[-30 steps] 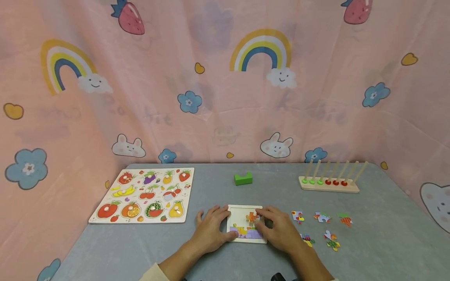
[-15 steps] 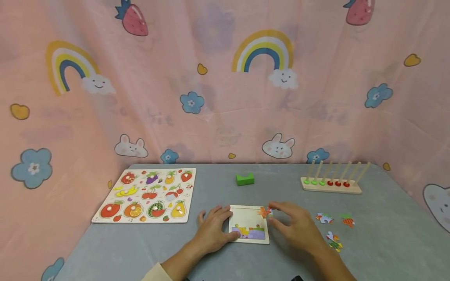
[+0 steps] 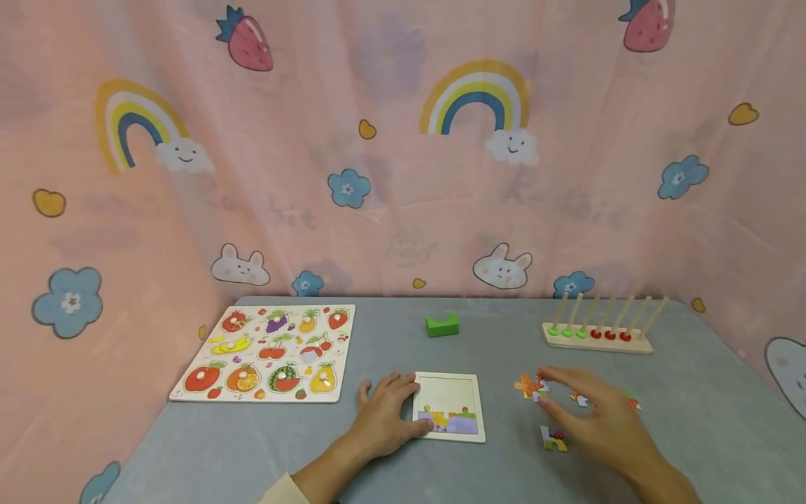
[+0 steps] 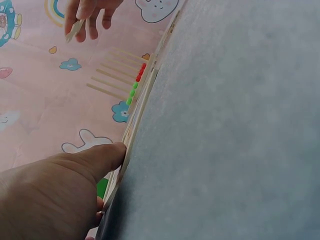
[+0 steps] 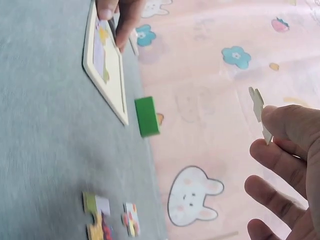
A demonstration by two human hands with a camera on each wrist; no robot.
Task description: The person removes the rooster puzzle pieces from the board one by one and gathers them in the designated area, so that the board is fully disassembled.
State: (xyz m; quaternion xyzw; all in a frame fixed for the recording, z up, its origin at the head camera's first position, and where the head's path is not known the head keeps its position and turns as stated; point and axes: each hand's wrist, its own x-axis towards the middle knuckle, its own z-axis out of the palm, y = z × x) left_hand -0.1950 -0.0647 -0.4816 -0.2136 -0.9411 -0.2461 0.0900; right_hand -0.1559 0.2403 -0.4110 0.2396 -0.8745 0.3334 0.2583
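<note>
Stage of work: the square pale wooden puzzle frame [image 3: 480,406] lies flat on the grey bench [image 3: 504,476]. Its lower row of purple, yellow and green jigsaw pieces [image 3: 462,424] is laid; the area above is bare.

The right hand [image 3: 595,420] pinches a mainly orange, knobbed wooden jigsaw piece [image 3: 523,386], to the right of the frame and apart from it. The step in hand is judged to be choosing among pieces. The next move appears to call for either setting this piece down and taking another, or turning it to match the laid row's upper knobs.

Pose: the right hand is raised above the bench, thumb and forefinger pointing toward the frame, the other fingers loosely spread. The left hand [image 3: 387,418] rests at the frame's left side, fingers apart, thumb over the lower left corner, apparently steadying it.

Loose stock: a purple, green and yellow jigsaw piece [image 3: 554,439] lies flat near the right hand; others are partly hidden behind that hand.
</note>
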